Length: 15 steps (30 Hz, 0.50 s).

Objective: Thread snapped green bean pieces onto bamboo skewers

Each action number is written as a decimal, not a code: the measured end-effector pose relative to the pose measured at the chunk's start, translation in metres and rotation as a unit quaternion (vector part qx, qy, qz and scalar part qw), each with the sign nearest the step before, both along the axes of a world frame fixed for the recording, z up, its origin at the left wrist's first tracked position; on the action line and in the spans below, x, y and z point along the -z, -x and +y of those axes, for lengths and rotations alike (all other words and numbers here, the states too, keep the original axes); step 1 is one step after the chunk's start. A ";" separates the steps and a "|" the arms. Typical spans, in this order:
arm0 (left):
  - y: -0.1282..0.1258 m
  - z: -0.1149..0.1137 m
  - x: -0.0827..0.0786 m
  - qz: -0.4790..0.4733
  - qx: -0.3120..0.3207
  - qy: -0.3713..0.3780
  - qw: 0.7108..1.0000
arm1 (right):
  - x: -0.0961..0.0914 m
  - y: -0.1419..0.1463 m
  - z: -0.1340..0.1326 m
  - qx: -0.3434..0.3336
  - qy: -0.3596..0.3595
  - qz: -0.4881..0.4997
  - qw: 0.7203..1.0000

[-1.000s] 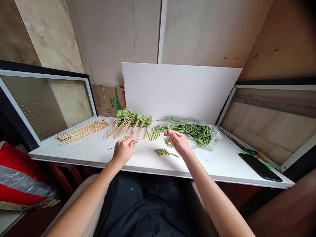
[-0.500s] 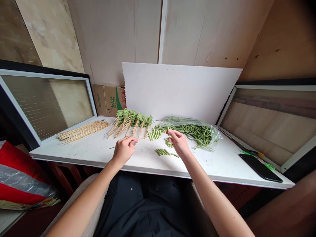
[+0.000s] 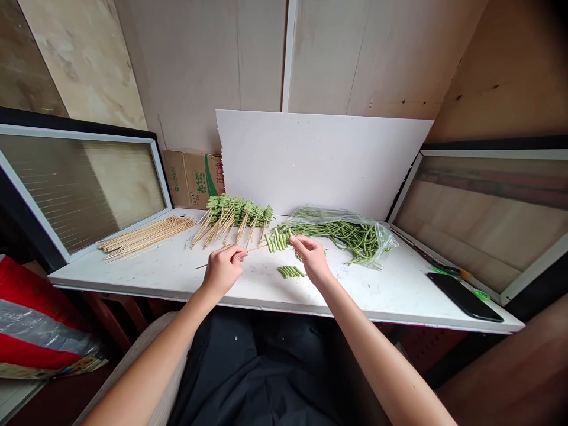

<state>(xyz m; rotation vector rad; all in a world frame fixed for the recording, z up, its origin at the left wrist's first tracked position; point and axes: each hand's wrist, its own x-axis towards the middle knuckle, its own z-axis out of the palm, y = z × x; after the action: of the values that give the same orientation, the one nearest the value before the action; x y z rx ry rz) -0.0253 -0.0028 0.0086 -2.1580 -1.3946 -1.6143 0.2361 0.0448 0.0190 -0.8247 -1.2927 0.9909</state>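
Note:
My left hand [image 3: 225,267] is closed around a thin bamboo skewer [image 3: 256,247] that points right, its blunt end sticking out to the left. Several short green bean pieces [image 3: 276,241] sit side by side across the skewer's far part. At its tip, my right hand [image 3: 309,254] pinches a green bean piece [image 3: 290,234] between thumb and fingers, against the row. On the table below lies a small row of cut bean pieces [image 3: 291,271]. More cut pieces behind my right hand are mostly hidden by it.
Finished bean skewers [image 3: 239,210] are piled at the back, beside a bundle of bare skewers [image 3: 148,236]. A clear plastic bag of long green beans [image 3: 355,236] lies right of centre. A black phone [image 3: 465,296] and scissors [image 3: 437,263] rest at the right, a cardboard box [image 3: 190,177] behind.
My right hand has moved left, bringing the bean piece from just beyond the skewer's tip onto it. My left hand has stayed almost still with the skewer.

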 end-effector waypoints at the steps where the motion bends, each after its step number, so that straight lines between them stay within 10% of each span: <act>1: 0.000 0.000 -0.002 0.000 -0.005 0.000 1.000 | -0.002 -0.003 0.001 -0.006 0.003 -0.007 1.000; 6: 0.006 0.002 -0.005 0.003 -0.022 0.002 1.000 | -0.014 -0.043 0.012 -0.073 -0.017 -0.150 0.986; 10: 0.010 0.006 -0.001 0.017 -0.033 0.007 0.999 | -0.010 -0.085 0.024 -0.087 0.055 -0.394 0.913; 15: 0.013 0.009 0.003 0.022 -0.037 0.025 0.999 | 0.002 -0.106 0.033 -0.064 0.141 -0.470 0.869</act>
<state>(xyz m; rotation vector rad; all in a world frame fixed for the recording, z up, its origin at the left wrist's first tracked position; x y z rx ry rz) -0.0384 0.0066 0.0054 -2.1277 -1.4978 -1.5123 0.3424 0.0778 0.0165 -1.5812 -2.0697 0.9099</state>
